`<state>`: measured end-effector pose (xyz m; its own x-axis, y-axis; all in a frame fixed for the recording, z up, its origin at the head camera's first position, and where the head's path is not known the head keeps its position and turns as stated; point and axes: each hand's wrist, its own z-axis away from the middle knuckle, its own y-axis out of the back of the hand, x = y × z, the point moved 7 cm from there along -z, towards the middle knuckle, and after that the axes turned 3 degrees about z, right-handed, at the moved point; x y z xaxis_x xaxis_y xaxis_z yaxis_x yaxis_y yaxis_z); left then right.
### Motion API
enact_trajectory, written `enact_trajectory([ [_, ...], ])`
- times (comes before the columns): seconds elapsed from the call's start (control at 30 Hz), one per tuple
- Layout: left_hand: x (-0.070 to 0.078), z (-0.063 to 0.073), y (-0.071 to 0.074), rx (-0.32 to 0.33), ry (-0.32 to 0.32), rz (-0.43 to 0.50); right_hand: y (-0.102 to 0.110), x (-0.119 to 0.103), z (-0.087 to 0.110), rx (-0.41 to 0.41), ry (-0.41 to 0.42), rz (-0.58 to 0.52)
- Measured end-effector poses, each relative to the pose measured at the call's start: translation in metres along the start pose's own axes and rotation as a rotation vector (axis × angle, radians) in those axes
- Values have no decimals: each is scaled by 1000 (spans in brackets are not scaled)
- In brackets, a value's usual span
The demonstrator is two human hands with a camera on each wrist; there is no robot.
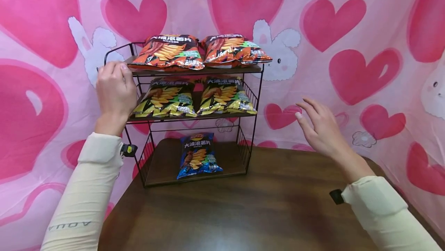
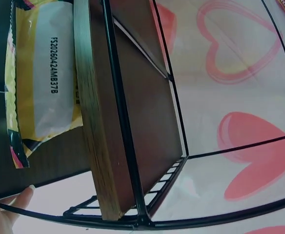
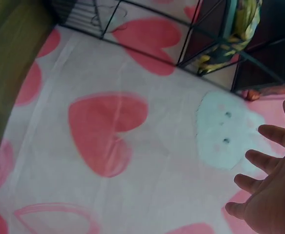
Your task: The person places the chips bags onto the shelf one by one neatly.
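Observation:
A three-tier black wire rack (image 1: pixel 253 135) with brown wooden shelves stands on the table. My left hand (image 1: pixel 116 89) grips the rack's left front side at the top shelf, fingers curled. In the left wrist view, a fingertip (image 2: pixel 23 197) shows beside the black frame bar (image 2: pixel 120 107). My right hand (image 1: pixel 321 127) is raised in the air to the right of the rack, fingers spread and holding nothing. Two orange chip bags (image 1: pixel 170 52) lie on the top shelf, and two yellow-green chip bags (image 1: pixel 226 94) on the middle one. One blue chip bag (image 1: pixel 198 156) lies on the bottom shelf.
The rack stands toward the back left of the dark brown table (image 1: pixel 278 204). Behind it hangs a pink cloth backdrop (image 1: pixel 347 19) with hearts and white rabbits. The cloth runs along the table's back and right edges.

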<state>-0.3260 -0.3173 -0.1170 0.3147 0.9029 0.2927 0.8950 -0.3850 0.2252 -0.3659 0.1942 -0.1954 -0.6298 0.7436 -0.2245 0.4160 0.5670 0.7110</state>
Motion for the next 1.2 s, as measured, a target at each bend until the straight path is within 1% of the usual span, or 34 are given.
enact_trajectory([
  [0.1, -2, 1, 2, 14, 7, 11, -4, 13, 7, -11, -31, 0],
  [0.3, -1, 6, 10, 51, 6, -6, -14, 31, 21, -16, -38, 28],
  [0.43, 3, 13, 18, 63, 4, -14, -20, 40, 30, -13, -47, 38],
  [0.5, 5, 19, 23, 77, -6, -16, -22, 43, 34, -8, -51, 37],
  [0.53, 7, 23, 26, 95, -11, -15, -22, 45, 37, -4, -53, 38],
  [0.6, 12, 32, 31, 140, -25, -12, -22, 47, 42, 2, -56, 40],
  [0.67, 22, 44, 36, 182, -45, -5, -22, 49, 46, -2, -63, 44],
  [0.73, 38, 58, 36, 212, -76, 40, -22, 52, 50, -10, -70, 53],
  [0.77, 48, 65, 33, 207, -104, 70, -21, 53, 52, -15, -74, 59],
  [0.8, 60, 74, 28, 191, -136, 104, -20, 54, 54, -20, -78, 64],
  [0.87, 86, 91, 14, 114, -211, 165, -19, 56, 56, -22, -82, 83],
  [0.93, 110, 109, -4, 14, -290, 209, -22, 57, 56, -23, -78, 106],
  [1.0, 131, 128, -24, -101, -342, 235, -26, 55, 56, -25, -72, 132],
  [1.07, 147, 146, -44, -201, -371, 258, -32, 54, 57, -30, -63, 160],
  [1.2, 170, 181, -85, -364, -393, 258, -48, 51, 59, -43, -49, 198],
])
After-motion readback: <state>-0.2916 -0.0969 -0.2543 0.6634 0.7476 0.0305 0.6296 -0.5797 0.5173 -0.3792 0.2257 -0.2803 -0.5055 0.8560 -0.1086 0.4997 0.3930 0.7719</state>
